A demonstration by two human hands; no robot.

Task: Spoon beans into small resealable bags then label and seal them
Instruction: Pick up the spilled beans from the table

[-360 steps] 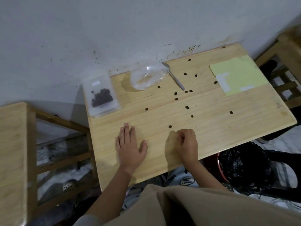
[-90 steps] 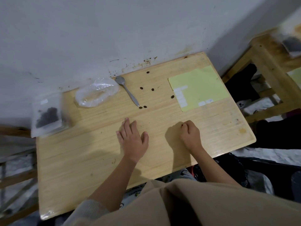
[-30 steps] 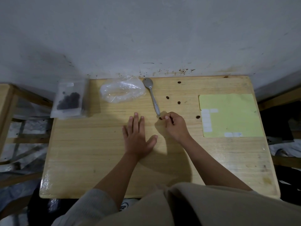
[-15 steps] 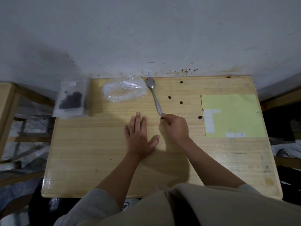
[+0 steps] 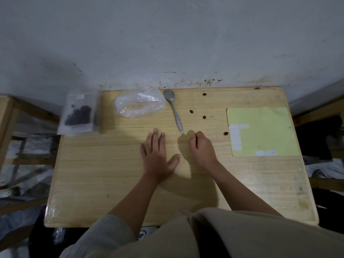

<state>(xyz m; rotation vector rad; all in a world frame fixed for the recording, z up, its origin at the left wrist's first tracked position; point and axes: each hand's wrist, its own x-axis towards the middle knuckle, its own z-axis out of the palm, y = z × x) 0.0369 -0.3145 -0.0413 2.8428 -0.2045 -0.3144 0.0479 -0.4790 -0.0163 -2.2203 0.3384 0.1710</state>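
My left hand point(image 5: 157, 157) lies flat on the wooden table point(image 5: 104, 183), fingers apart, holding nothing. My right hand point(image 5: 202, 148) is a closed fist just below the tip of the metal spoon point(image 5: 175, 110); the picked-up beans inside it are hidden. Several loose dark beans point(image 5: 204, 117) lie right of the spoon, one point(image 5: 225, 133) beside the yellow label sheet point(image 5: 260, 131). A crumpled clear plastic bag point(image 5: 139, 104) sits at the back. A stack of small resealable bags point(image 5: 79, 114), the top one holding dark beans, overhangs the table's back left corner.
A white wall point(image 5: 167, 43) runs along the table's far edge. Wooden furniture frames stand at the left point(image 5: 7, 116) and right point(image 5: 316, 112). Dark clutter lies on the floor on both sides.
My right hand picked the bean by the spoon's tip and drew back a little toward me, closed. Over the last seconds fewer loose beans remain on the table. The left hand stayed flat.
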